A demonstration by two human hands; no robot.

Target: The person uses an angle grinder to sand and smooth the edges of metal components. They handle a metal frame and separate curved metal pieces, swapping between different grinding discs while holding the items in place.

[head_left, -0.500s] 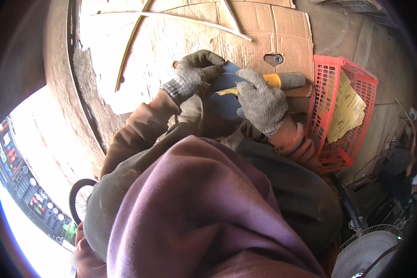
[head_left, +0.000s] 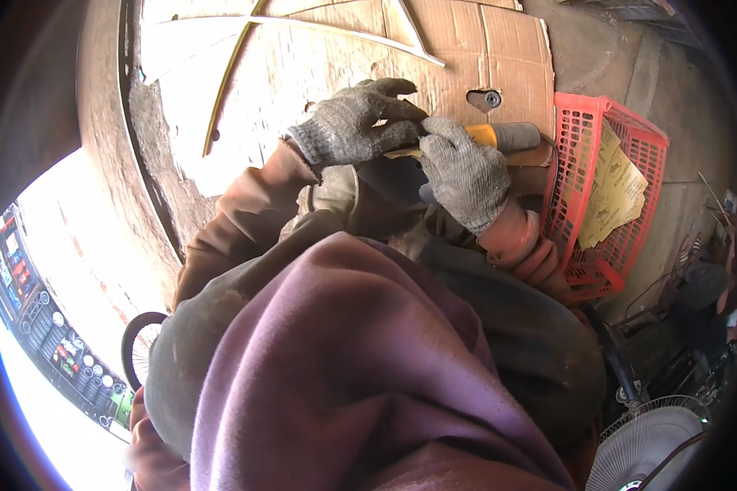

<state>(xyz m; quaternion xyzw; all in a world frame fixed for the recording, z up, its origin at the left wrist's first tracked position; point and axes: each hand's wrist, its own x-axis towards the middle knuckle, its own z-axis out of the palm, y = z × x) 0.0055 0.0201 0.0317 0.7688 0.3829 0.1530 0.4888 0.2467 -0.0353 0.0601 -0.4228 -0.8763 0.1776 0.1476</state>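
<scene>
Sandpaper, a small tan scrap [head_left: 403, 152], is pinched between the two gloved hands near the upper middle of the view, above the person's lap. It is gripped by the curled fingers of the left hand [head_left: 354, 127], which is closed around its left edge, and it is pressed from the right by the right hand [head_left: 463, 173], whose fingers are folded down over it. Behind the right hand a tool with an orange and grey handle [head_left: 508, 135] is seen lying across; whether it is held by that hand cannot be told. A dark blue object [head_left: 393, 182] is partly covered beneath both hands, and its shape cannot be made out.

Beyond the hands a flattened cardboard sheet [head_left: 467, 57] is spread on the ground, with thin pale strips [head_left: 319, 29] laid across its far part. Open room is left on the cardboard above and to the left of the hands. To the right, movement is hemmed by a red plastic basket [head_left: 585, 131] standing just beside the right forearm; yellow sheets [head_left: 610, 192] are held inside it. The lower half of the view is filled by the person's purple garment [head_left: 344, 376]. A fan guard [head_left: 655, 450] is seen at the lower right edge, well apart from the hands.
</scene>
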